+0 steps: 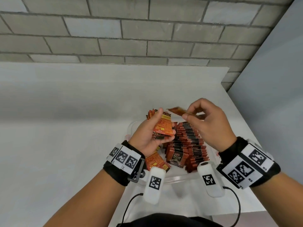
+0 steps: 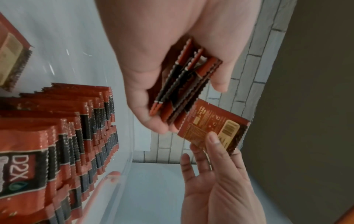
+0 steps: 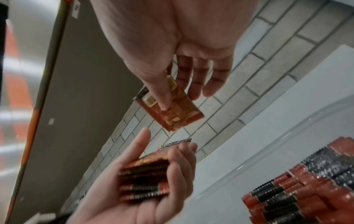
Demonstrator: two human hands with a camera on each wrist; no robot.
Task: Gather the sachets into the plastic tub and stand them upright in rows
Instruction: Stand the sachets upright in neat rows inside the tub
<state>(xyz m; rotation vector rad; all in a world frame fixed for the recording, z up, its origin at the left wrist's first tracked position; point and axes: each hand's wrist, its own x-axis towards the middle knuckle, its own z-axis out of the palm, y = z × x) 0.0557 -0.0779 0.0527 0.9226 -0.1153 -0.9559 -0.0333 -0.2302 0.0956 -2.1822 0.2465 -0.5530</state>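
My right hand [image 1: 211, 123] pinches one sachet [image 1: 178, 111] flat, just right of the stack [image 1: 164, 126] my left hand [image 1: 147, 136] grips.

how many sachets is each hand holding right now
1 in the right hand: a single sachet, pinched. The left hand grips a stack; roughly 7, inner ones possibly hidden.
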